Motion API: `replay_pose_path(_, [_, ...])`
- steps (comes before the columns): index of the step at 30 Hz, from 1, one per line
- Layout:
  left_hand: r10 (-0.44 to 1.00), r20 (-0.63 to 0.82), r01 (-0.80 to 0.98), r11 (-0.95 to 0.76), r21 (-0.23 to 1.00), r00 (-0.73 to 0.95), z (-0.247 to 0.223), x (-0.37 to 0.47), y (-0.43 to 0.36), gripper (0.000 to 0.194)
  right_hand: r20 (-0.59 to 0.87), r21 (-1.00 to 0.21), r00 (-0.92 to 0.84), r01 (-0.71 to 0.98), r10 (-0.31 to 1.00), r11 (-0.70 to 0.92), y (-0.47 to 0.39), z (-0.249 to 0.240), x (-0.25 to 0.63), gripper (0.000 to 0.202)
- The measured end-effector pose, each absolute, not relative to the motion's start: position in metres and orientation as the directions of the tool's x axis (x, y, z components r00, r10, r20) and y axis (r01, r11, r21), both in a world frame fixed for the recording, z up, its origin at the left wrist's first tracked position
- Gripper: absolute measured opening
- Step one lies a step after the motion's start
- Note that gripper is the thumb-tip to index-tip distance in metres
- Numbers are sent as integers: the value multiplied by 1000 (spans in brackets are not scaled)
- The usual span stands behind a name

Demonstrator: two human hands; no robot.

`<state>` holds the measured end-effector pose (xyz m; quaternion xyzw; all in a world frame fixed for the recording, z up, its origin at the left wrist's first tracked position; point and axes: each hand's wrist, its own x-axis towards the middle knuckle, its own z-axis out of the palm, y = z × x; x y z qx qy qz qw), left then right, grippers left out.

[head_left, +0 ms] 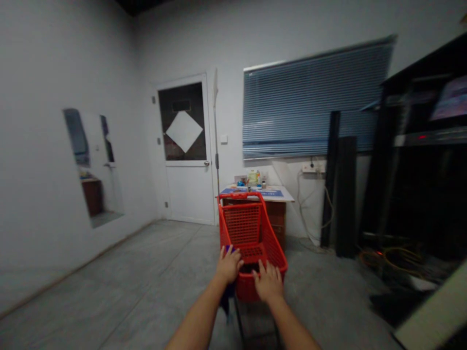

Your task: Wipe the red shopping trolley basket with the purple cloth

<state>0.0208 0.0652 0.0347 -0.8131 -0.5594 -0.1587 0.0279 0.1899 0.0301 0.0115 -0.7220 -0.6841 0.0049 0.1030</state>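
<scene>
A red plastic shopping cart (244,223) stands in front of me, its near rim closest to my body. My left hand (229,265) is at the near left corner of the cart, fingers spread, over a dark blue cloth (226,297) that hangs down beside the basket. At the near rim, my right hand (269,281) rests with its fingers apart and pointing forward. Neither hand is wrapped round anything that shows. Whether the left palm presses on the cloth cannot be made out.
Behind the cart is a desk (286,196) with small items. A white door (189,194) is at the back left, a mirror (95,165) on the left wall. Dark panels (346,194), a black rack and yellow cables (401,255) are on the right.
</scene>
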Motion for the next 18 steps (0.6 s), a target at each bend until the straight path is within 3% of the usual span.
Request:
replay_pose_path(6, [911, 299, 925, -342, 163, 284, 29, 25, 60, 36, 116, -162, 68, 986, 991, -49, 31, 13, 188, 63])
replay_pose_path(14, [820, 350, 863, -503, 58, 454, 19, 18, 51, 36, 134, -220, 64, 975, 989, -33, 30, 13, 197, 62])
replay_pose_path(18, [847, 341, 889, -454, 65, 407, 31, 11, 74, 36, 135, -259, 59, 966, 989, -22, 27, 15, 196, 62])
